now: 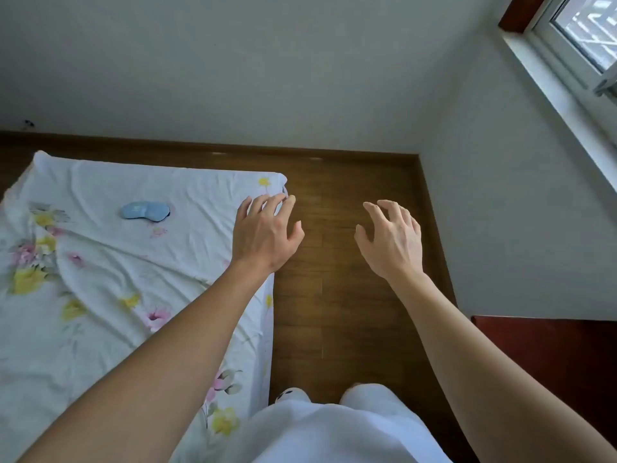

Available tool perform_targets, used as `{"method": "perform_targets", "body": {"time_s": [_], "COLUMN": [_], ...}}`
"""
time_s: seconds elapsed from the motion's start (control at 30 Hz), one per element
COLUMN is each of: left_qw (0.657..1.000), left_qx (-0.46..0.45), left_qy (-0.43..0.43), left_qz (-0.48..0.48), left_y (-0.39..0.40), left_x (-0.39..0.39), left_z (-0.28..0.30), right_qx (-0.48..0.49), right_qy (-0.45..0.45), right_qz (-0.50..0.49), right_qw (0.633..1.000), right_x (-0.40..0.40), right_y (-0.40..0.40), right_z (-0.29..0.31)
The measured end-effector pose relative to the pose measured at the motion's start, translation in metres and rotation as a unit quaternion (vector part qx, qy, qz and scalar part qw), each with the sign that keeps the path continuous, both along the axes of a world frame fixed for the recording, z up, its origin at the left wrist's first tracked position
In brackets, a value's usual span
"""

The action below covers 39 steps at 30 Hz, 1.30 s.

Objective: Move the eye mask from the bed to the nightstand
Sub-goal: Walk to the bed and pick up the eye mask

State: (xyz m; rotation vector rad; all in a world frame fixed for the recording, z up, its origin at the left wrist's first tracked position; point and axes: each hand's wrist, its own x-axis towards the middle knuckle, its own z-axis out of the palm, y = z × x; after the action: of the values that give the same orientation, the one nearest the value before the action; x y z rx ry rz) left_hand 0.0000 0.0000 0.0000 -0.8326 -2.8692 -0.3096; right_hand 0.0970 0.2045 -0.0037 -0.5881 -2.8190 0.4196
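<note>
Left hand (265, 233) spread and empty above the near right corner of the white floral-sheeted bed (100, 295). Right hand (392, 240) likewise spread and empty, over brown wooden floor (344, 312) right of the bed. Pale blue padded fabric eye mask (145, 210) flat on the sheet, well left of the left hand. Dark red wooden nightstand (551, 355) far right of the bed.

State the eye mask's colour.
Light blue; the eye mask shows best in the head view, lying on the floral bedsheet.

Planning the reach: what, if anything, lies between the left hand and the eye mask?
Nothing visible: only bare floral sheet separates the open left hand from the blue eye mask lying on the bed.
</note>
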Motion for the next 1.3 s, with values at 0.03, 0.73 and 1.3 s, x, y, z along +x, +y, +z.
{"method": "perform_targets", "body": {"time_s": [0.03,0.73,1.3], "left_qw": [1.000,1.000,0.996], "left_qx": [-0.002,-0.007,-0.020], "left_qy": [-0.006,0.009,0.014], "left_qz": [-0.003,0.013,0.091], "left_y": [0.000,0.120,0.225], "left_x": [-0.003,-0.170,-0.358], "left_z": [0.000,-0.017,-0.015], "right_qx": [-0.007,-0.046,-0.048], "right_qy": [-0.001,-0.039,-0.041], "right_qz": [0.001,0.024,0.107], "right_qw": [1.000,0.998,0.992], "right_x": [-0.003,-0.168,-0.380], "right_y": [-0.001,0.101,0.216], "right_z": [-0.001,-0.029,-0.033]}}
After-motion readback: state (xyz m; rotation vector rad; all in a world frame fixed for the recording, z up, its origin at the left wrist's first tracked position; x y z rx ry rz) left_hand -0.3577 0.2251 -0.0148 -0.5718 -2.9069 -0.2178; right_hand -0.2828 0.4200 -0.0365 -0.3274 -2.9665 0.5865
